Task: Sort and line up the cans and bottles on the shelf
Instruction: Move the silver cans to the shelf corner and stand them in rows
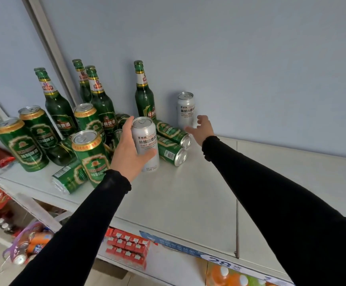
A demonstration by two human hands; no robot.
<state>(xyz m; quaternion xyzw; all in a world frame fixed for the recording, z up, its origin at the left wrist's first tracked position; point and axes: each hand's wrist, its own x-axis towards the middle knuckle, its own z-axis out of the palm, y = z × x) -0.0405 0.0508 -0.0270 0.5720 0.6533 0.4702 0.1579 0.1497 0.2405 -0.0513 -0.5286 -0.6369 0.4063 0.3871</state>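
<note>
L hand (128, 150) gripped an upright white can (146, 141) near mid-shelf, thumb across its front & fingers round the back; R hand (201, 129) was open w/ fingers spread, just in front of a 2nd white can (185, 110) standing by the wall, contact unclear. Green bottles (144, 93) & green cans (90, 153) crowded the left of the white shelf (188, 203), some upright, others on their sides, incl. 2 lying cans (173, 141) btw the hands

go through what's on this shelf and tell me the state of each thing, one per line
Left hand: gripping near white can, upright.
Right hand: open, beside far white can, upright.
Green bottles: standing.
Two green cans: on their sides.
</note>
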